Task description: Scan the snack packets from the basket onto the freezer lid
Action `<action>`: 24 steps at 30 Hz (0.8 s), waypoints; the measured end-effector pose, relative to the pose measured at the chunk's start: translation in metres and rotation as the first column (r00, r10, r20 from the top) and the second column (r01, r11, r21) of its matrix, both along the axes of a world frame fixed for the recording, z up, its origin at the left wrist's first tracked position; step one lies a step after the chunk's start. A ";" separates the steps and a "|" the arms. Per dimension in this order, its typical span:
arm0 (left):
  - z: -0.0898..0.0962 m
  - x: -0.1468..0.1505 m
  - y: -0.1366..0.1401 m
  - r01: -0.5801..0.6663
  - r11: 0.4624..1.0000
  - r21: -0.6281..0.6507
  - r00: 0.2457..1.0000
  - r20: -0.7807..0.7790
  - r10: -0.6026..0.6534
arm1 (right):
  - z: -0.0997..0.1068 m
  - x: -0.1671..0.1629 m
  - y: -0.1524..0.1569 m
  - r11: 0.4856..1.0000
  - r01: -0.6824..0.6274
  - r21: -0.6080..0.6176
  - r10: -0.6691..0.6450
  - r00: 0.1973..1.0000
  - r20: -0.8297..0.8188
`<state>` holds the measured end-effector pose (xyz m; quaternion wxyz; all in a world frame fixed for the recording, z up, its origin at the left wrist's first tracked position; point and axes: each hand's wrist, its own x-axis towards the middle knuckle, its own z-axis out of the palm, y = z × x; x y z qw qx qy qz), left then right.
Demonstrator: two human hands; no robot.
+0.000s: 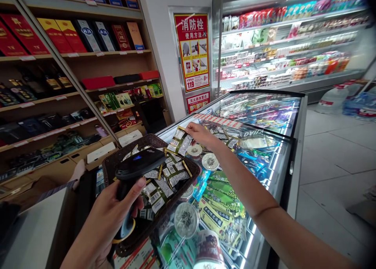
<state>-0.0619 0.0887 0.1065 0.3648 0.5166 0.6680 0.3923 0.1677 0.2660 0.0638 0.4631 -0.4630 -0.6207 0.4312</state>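
Observation:
My left hand [114, 214] is wrapped round the handle of a black barcode scanner [141, 163], its head pointing right above a dark brown woven basket [135, 243]. Several small snack packets [158, 194], white, olive and gold with printed labels and barcodes, lie heaped in that basket. At the basket's far right edge, my right hand [201, 135] pinches one snack packet [179, 141] by its upper right corner. More such packets [225, 135] lie on the freezer glass beyond my right hand.
A glass-topped chest freezer [289, 171] carries the basket and shows ice cream tubs [186, 220] and wrapped ices [220, 194]. Shelves of boxes [88, 53] stand left, a lit refrigerated display [288, 45] at the back right. Large water bottles [331, 99] stand on the floor.

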 end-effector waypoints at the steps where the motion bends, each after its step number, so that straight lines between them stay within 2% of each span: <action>1: 0.000 0.000 0.000 0.004 1.000 -0.001 1.000 -0.005 -0.004 | 0.000 0.000 0.000 1.000 -0.004 -0.003 0.004 1.000 0.011; 5: -0.003 -0.004 0.004 0.007 1.000 -0.023 1.000 -0.025 -0.007 | -0.007 0.006 0.012 1.000 0.027 -0.010 -0.027 0.997 0.067; 9: -0.006 -0.012 0.005 -0.026 1.000 -0.005 1.000 -0.006 0.026 | -0.021 0.028 0.038 0.969 0.246 0.025 -0.245 0.943 0.226; 12: -0.006 -0.017 0.004 -0.067 0.998 0.008 0.998 0.005 0.067 | -0.036 0.052 0.053 0.909 0.410 0.073 -0.402 0.819 0.410; 15: -0.003 -0.023 0.002 -0.086 0.996 0.005 0.996 -0.008 0.086 | -0.051 0.068 0.058 0.850 0.505 0.151 -0.495 0.668 0.556; 17: -0.002 -0.026 0.000 -0.104 0.995 0.007 0.995 -0.013 0.104 | -0.056 0.071 0.056 0.796 0.557 0.238 -0.573 0.566 0.593; 19: -0.001 -0.027 -0.001 -0.134 0.991 0.007 0.991 -0.001 0.134 | -0.055 0.062 0.052 0.764 0.564 0.313 -0.620 0.507 0.599; 21: -0.001 -0.027 -0.001 -0.159 0.987 0.015 0.987 0.017 0.159 | -0.050 0.043 0.044 0.811 0.472 0.346 -0.577 0.554 0.600; 24: -0.002 -0.026 -0.002 -0.167 0.985 0.051 0.986 0.022 0.166 | -0.044 -0.004 0.026 0.937 0.181 0.300 -0.326 0.764 0.557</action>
